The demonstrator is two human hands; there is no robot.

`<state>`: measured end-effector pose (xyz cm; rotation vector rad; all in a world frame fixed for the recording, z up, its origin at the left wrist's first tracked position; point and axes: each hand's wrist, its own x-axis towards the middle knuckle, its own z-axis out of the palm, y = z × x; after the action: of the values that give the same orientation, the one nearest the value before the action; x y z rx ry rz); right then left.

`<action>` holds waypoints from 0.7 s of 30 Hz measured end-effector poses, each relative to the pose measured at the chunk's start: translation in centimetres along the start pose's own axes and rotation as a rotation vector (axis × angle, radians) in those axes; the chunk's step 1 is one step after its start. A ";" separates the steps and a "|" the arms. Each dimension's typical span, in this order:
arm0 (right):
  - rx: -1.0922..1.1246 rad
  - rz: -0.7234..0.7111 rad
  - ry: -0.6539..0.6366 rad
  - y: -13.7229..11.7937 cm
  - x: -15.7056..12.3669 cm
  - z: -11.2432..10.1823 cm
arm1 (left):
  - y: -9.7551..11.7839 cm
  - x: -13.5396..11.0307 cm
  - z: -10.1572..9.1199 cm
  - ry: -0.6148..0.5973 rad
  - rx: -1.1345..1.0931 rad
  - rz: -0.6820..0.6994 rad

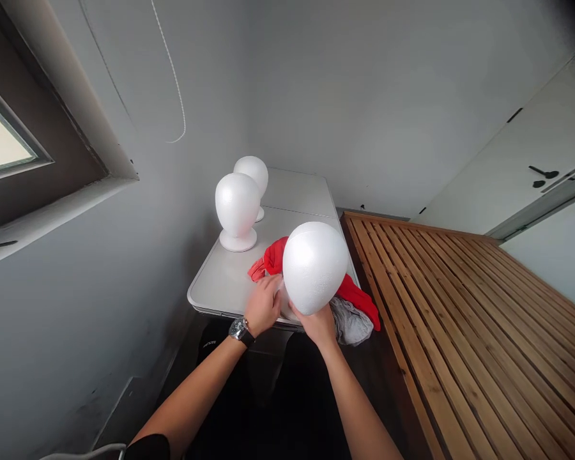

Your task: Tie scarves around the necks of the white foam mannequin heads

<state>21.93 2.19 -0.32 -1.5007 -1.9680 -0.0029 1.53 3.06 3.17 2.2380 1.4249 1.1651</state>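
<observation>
A white foam mannequin head (315, 265) stands at the near edge of a white table (220, 284). My left hand (263, 306), with a watch on its wrist, grips the head's lower left side at the neck. My right hand (319, 324) holds it from below on the right. A red cloth (273, 257) lies behind and beside this head, and a grey cloth (351, 321) hangs off the table edge to the right.
Two more white foam heads (237, 209) (253, 172) stand at the table's left, close to the grey wall. A slatted wooden surface (460, 300) runs along the right. A window (4, 140) is at upper left.
</observation>
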 end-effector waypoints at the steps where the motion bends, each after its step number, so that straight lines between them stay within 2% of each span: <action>1: 0.034 0.031 0.005 0.0 -0.1 0.1 | -0.7 0.7 -0.4 0.035 0.083 0.000; 3: 0.106 0.096 0.013 0.0 -0.4 0.2 | -1.9 2.5 -1.2 0.052 0.230 0.006; 5: 0.158 0.141 0.008 -0.1 -0.4 0.1 | -2.9 4.4 -2.0 -0.003 0.281 0.012; 7: 0.203 0.177 -0.022 -0.2 -0.3 -0.3 | -3.5 6.2 -2.7 -0.041 0.236 -0.003; 10: 0.278 0.186 -0.051 -0.4 -0.4 -1.4 | -3.9 9.4 -3.7 -0.027 0.138 -0.050; 13: 0.304 0.147 -0.018 -0.2 -1.3 -3.1 | -3.6 13.8 -5.0 -0.008 0.052 -0.114; 15: 0.274 0.116 0.011 0.2 -2.3 -4.4 | -3.1 17.6 -5.8 -0.053 -0.163 -0.154; 17: 0.242 0.076 0.074 1.0 -3.1 -5.7 | -2.2 21.8 -6.3 -0.133 -0.551 -0.207; 19: 0.251 0.042 0.195 2.4 -3.4 -7.1 | -0.6 25.8 -6.7 -0.196 -0.867 -0.281; 21: 0.294 0.029 0.357 4.2 -2.6 -8.7 | 1.7 29.4 -7.0 -0.245 -0.966 -0.315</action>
<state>30.17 -1.89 3.67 -1.2403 -1.5849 0.0284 3.56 25.61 23.20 1.3615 0.7960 1.0844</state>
